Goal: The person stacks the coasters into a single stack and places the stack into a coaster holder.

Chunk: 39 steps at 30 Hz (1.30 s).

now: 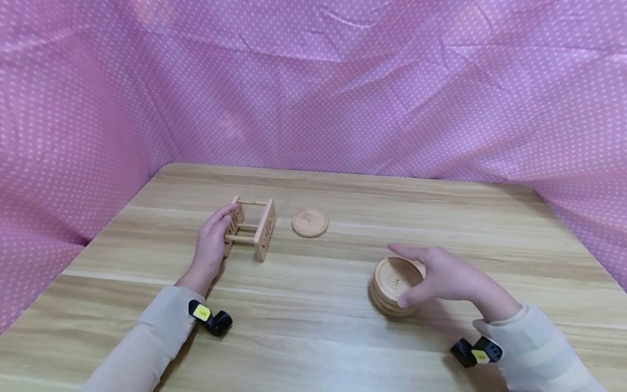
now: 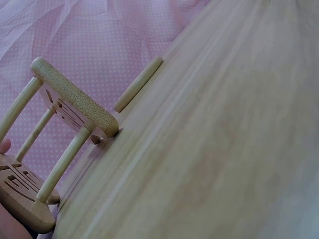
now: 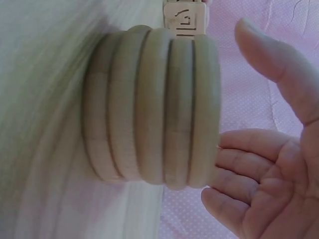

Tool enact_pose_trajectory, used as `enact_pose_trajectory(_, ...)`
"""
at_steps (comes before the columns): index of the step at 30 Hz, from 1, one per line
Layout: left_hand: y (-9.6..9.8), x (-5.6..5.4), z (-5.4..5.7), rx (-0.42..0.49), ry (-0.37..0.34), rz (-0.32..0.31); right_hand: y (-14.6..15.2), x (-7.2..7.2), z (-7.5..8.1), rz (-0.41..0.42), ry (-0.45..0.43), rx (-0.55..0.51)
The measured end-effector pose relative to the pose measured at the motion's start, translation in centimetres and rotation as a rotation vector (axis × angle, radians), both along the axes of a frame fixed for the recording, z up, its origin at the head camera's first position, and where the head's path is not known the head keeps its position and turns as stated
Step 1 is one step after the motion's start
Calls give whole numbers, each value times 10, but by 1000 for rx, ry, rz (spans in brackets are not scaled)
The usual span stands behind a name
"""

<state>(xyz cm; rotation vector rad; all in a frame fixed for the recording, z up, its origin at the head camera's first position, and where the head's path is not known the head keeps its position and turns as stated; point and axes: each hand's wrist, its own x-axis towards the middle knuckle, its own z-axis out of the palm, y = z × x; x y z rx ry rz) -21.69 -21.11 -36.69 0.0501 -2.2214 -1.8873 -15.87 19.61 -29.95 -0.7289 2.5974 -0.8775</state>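
In the head view, a wooden coaster holder [image 1: 264,231] with cut-out side panels joined by thin rods stands on the left of the table. My left hand [image 1: 209,245] holds its left panel from the outside, fingers reaching to the far edge. Part of that hand is hidden in the left wrist view, where the holder [image 2: 75,97] fills the left side. To the right, a stack of round wooden coasters [image 3: 152,107] stands on the table. Over it hovers my right hand [image 1: 441,275], thumb and fingers spread, the thumb apart from the stack in the right wrist view.
A single round coaster [image 1: 310,223] with an engraved tree lies flat, right of the holder. The wood-grain table [image 1: 313,337] reaches back to a pink dotted curtain [image 1: 313,98], which hangs behind and at both sides.
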Motion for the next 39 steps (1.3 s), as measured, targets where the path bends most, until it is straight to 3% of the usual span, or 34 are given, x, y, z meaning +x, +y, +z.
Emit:
enact_pose_trajectory(7,0,0,-1,5,7,-8,-6,-4,9,10,-4,-19)
enact_pose_trajectory(22,-1,0,-2,-1,15,0,-51,-28,44,100,128,-24)
enact_pose_trajectory(31,-1,-1,-3,-14,29,-3,-77,-47,57,66,59,13)
enact_pose_trajectory(39,0,0,-2,-28,17,8,-93,-67,53,24,17,-18)
